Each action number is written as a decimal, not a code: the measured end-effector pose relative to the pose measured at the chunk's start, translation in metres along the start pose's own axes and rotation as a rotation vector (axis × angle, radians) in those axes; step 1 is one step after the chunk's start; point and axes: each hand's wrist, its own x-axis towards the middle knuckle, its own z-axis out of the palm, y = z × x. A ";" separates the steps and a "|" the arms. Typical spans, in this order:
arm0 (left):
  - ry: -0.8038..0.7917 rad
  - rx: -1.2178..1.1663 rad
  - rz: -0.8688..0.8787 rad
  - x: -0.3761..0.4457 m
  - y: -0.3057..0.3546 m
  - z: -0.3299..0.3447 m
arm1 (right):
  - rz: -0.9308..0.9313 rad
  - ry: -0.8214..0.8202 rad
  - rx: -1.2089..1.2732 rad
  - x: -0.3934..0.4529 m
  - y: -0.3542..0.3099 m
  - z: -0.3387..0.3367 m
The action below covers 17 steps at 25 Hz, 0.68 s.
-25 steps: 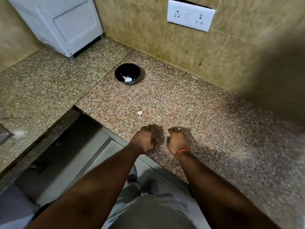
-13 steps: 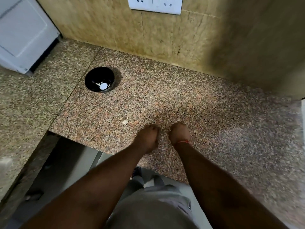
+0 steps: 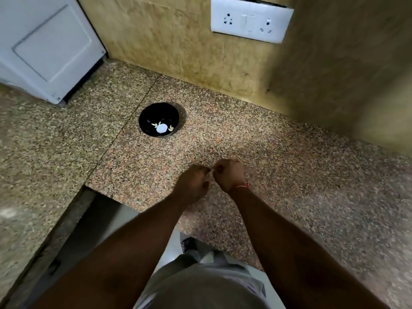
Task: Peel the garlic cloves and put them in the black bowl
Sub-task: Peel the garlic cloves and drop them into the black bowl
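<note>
- Garlic was hard to make out between my hands; whatever I was working on was hidden by my curled fingers, so I cannot tell what either one gripped.
- My left hand (image 3: 193, 182) and my right hand (image 3: 230, 174) were close together, knuckles almost touching, fingers curled inward, held over the speckled granite counter (image 3: 289, 175) near its front edge.
- A thin red thread (image 3: 242, 186) sat on my right wrist.
- Farther back and to the left, well apart from my hands, stood the black bowl (image 3: 158, 119), with a few pale cloves (image 3: 161, 128) lying in its bottom.
- A white appliance (image 3: 44, 45) stood at the far left corner.
- A white socket plate (image 3: 252, 20) was on the tiled wall behind.
</note>
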 end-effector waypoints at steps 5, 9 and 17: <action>0.024 0.012 -0.225 0.006 -0.080 -0.048 | -0.230 -0.007 -0.016 0.055 -0.093 0.014; -0.061 0.072 -0.322 0.010 -0.128 -0.062 | -0.227 -0.049 -0.040 0.097 -0.148 0.033; -0.114 0.156 -0.285 0.010 -0.154 -0.053 | -0.101 -0.125 -0.109 0.149 -0.204 0.052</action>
